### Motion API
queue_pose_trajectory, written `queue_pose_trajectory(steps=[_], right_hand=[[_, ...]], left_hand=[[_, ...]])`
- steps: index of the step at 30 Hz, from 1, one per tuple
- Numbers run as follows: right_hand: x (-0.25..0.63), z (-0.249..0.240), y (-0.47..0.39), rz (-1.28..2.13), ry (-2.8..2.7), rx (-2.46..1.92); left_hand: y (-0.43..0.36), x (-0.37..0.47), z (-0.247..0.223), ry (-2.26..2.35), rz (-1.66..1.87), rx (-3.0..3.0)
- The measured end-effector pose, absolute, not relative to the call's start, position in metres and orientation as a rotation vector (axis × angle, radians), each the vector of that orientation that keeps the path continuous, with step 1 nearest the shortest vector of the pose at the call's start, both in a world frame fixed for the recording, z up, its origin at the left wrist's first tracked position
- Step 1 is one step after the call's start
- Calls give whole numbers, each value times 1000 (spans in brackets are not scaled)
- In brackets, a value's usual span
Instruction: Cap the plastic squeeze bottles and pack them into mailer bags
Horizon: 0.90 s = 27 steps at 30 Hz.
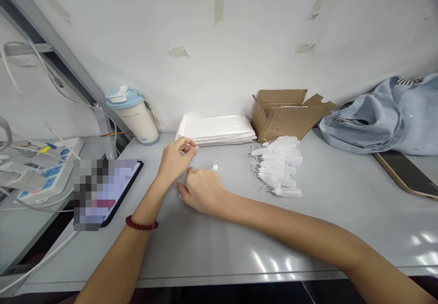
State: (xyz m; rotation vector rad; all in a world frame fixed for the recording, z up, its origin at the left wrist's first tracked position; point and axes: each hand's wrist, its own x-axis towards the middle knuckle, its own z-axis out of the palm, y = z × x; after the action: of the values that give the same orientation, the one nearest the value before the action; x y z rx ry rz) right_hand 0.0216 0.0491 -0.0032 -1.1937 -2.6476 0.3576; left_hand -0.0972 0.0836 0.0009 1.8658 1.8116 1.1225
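My left hand [177, 160], with a dark red bracelet at the wrist, is just in front of the white stack [219, 128], its thumb and fingertips pressed together. What it pinches, if anything, is too small to tell. My right hand [202, 190] is close beside it over the grey table, fingers curled; a small white piece [215, 165] shows just behind its knuckles. Whatever its fingers hold is hidden. Right of the hands lies a pile of small translucent white tubes [278, 165] with thin strings at their left ends.
An open cardboard box [284, 117] stands behind the tubes. A cream cup [135, 117] with blue lid, a lit phone [112, 192] and a power strip [51, 172] are at left. Blue cloth [383, 117] and a dark phone [407, 174] lie at right.
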Motion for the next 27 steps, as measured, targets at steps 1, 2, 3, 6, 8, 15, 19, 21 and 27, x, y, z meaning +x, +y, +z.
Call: queue_pose_trajectory(steps=[1, 2, 3, 6, 8, 15, 19, 21, 27], right_hand=[[21, -4, 49, 352, -2645, -1211], [20, -4, 48, 350, -2646, -1227], [20, -5, 48, 351, -2650, -1238], [18, -5, 46, 358, -2690, -1246], [16, -4, 44, 329, -2726, -1242], [11, -10, 42, 224, -2817, -1125], [27, -15, 38, 176, -2913, -917], [45, -14, 36, 165, -2950, -801], [130, -13, 55, 217, -2629, -710]], left_hand=[[84, -97, 1, 1803, 1142, 1845], [83, -97, 1, 1796, 1159, 1828], [83, -96, 2, 1790, 1173, 1814], [83, -95, 3, 1784, 1205, 1788], [83, -94, 3, 1784, 1214, 1780], [83, -92, 1, 1782, 1234, 1762], [83, -92, 0, 1773, 1254, 1742], [82, -92, 0, 1751, 1257, 1725], [71, -76, 7, 1623, 1214, 1652]])
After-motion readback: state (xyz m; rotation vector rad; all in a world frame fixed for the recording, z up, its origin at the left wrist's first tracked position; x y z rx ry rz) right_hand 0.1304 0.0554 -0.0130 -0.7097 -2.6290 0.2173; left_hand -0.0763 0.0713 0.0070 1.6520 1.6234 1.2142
